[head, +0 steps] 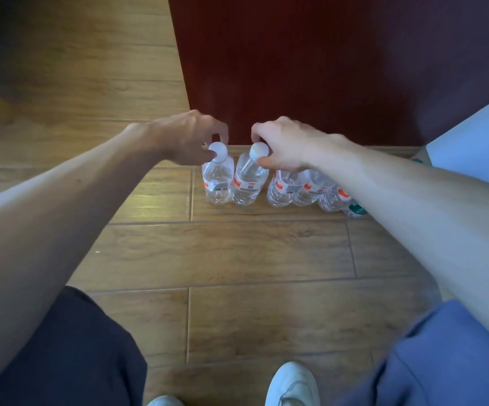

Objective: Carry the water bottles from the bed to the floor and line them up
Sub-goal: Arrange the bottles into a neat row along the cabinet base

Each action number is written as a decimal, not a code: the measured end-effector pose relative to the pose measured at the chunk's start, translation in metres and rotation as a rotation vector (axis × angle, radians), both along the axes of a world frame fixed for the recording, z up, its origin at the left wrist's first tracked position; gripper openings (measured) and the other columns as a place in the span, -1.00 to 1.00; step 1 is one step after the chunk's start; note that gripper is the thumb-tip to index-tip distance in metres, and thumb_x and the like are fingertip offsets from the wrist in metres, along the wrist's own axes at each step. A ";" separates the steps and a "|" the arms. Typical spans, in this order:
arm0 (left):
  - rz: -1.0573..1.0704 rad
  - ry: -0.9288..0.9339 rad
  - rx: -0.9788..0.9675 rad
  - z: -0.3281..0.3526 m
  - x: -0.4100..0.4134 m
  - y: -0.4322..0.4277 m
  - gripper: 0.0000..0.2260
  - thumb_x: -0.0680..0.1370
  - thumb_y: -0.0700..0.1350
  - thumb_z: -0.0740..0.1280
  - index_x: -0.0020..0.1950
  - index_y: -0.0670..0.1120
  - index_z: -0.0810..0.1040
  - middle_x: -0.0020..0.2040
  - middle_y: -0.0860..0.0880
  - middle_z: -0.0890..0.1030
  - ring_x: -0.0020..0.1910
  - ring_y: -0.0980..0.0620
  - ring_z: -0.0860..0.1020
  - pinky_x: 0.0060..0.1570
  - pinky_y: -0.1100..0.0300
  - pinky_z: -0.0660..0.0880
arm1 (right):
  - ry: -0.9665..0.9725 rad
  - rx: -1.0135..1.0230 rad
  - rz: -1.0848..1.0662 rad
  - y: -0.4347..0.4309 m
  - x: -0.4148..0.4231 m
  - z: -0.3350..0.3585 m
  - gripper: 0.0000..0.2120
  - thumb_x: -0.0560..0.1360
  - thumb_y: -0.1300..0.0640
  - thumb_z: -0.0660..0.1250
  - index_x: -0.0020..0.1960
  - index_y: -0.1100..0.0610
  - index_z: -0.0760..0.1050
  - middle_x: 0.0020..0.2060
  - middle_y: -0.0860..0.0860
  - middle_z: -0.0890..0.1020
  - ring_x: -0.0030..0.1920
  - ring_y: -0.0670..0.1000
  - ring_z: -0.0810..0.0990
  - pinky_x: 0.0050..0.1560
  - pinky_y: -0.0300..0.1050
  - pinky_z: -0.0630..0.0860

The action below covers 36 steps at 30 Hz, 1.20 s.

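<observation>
From the head camera, both bare arms reached forward and down over the wooden floor. The left hand had its fingers pinched around the white cap of the leftmost bottle, which stood upright on the floor directly under that hand. The right hand gripped the white cap of the second bottle in the same way, thumb and fingers closed on the cap; this bottle leaned slightly, its base just beside the first bottle's base.

Under the right wrist and forearm, further clear bottles with red-and-white labels stood in a row that ran on to the right, partly hidden by the arm, so their number could not be told. Beyond both hands rose a dark red panel, with the row close along its foot. Near the person's body, below the arms, white shoes showed on the floor.
</observation>
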<state>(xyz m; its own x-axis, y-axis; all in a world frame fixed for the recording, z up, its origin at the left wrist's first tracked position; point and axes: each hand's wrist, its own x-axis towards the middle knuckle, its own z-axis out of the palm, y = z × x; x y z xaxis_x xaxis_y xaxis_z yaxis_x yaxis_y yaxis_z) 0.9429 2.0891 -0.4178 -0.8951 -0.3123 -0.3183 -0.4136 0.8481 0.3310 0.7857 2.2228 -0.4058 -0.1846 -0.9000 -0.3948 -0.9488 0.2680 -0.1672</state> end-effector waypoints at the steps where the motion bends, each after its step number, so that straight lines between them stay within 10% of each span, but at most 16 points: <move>1: -0.006 0.002 -0.001 0.000 0.000 0.000 -0.73 0.52 -0.13 0.36 0.22 0.00 0.53 0.05 -0.09 0.64 -0.17 -0.04 0.52 -0.05 0.05 0.52 | -0.005 0.000 -0.008 -0.001 0.001 0.001 -0.75 0.51 0.08 0.34 0.17 0.08 0.45 -0.02 0.06 0.52 -0.08 0.14 0.56 -0.19 -0.03 0.44; 8: -0.116 0.018 -0.064 -0.008 -0.003 0.005 -0.65 0.48 -0.22 0.41 0.24 -0.04 0.49 -0.20 0.13 0.37 -0.06 -0.02 0.47 -0.11 0.11 0.40 | -0.004 0.022 -0.053 -0.005 0.005 0.001 -0.81 0.51 0.07 0.33 0.08 0.09 0.43 0.02 0.07 0.52 -0.06 0.15 0.56 -0.20 -0.04 0.39; 25: -0.038 0.019 -0.067 -0.017 -0.013 0.007 -0.70 0.45 -0.36 0.35 0.08 -0.04 0.59 -0.04 0.01 0.48 0.05 -0.14 0.57 0.02 -0.08 0.55 | 0.051 -0.003 -0.139 -0.008 0.021 -0.008 -0.75 0.56 0.03 0.29 0.17 0.13 0.43 -0.07 0.05 0.43 -0.08 0.14 0.44 -0.14 -0.01 0.34; 36: 0.089 0.012 -0.158 -0.010 -0.001 -0.002 -0.78 0.53 -0.12 0.37 0.15 -0.14 0.54 0.08 -0.20 0.56 0.07 -0.24 0.56 -0.13 0.04 0.45 | 0.066 -0.012 -0.146 -0.011 0.020 -0.010 -0.75 0.59 0.00 0.31 0.17 0.15 0.46 -0.06 0.06 0.45 -0.08 0.14 0.48 -0.14 0.01 0.39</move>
<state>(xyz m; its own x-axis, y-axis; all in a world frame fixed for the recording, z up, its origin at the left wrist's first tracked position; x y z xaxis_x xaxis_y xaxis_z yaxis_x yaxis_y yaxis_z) 0.9424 2.0870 -0.4282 -0.8650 -0.4359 -0.2486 -0.4863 0.8502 0.2014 0.8057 2.2113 -0.4160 -0.3387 -0.8662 -0.3673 -0.9090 0.4021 -0.1101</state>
